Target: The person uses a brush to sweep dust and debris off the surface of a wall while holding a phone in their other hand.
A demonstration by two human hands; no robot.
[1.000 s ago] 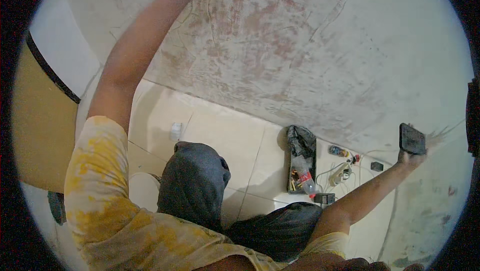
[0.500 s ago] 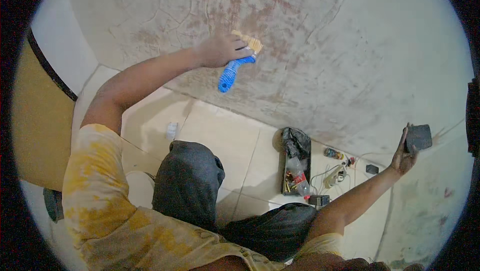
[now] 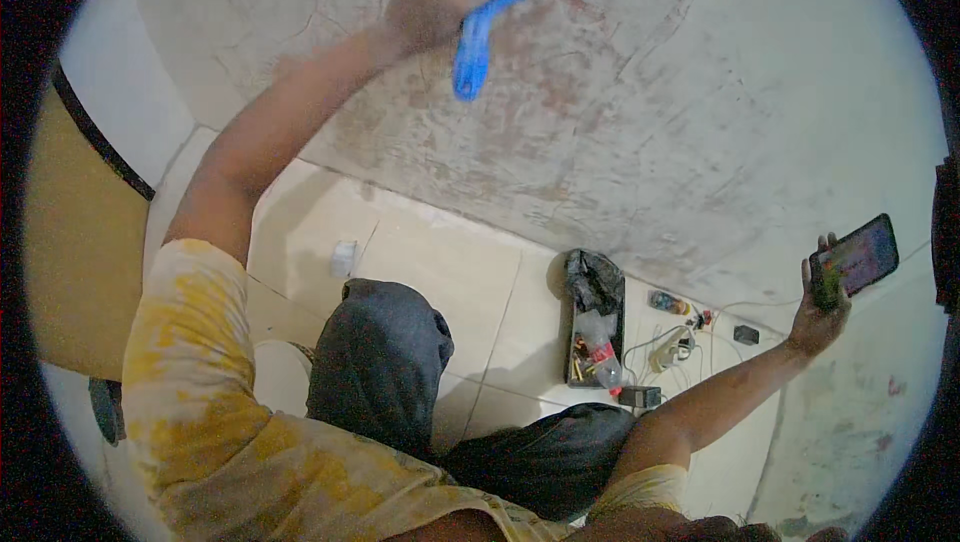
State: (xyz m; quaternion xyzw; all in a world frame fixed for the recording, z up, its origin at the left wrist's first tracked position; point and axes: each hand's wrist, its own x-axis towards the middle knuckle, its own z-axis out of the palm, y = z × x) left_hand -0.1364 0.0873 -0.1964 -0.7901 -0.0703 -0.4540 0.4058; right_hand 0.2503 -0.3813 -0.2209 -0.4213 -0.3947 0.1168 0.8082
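Note:
My left hand grips a wide paintbrush around its ferrule, the blue handle slanting down and the pale bristles upward. Both are blurred by motion against the worn, reddish-stained wall; whether the bristles touch it I cannot tell. Out to the right, my right hand has its fingers around a dark mobile phone. Its lit, colourful screen shows, and the phone tilts up to the right.
By the wall's foot stands a long black tray holding a black plastic bag and a clear bottle. Cables, a small can and a black adapter lie nearby. A small whitish item is on the tiles; a brown panel stands left.
My left hand and the paintbrush have moved up the wall. My right hand has turned the phone, so its lit screen now shows where a dark, foreshortened shape was seen before.

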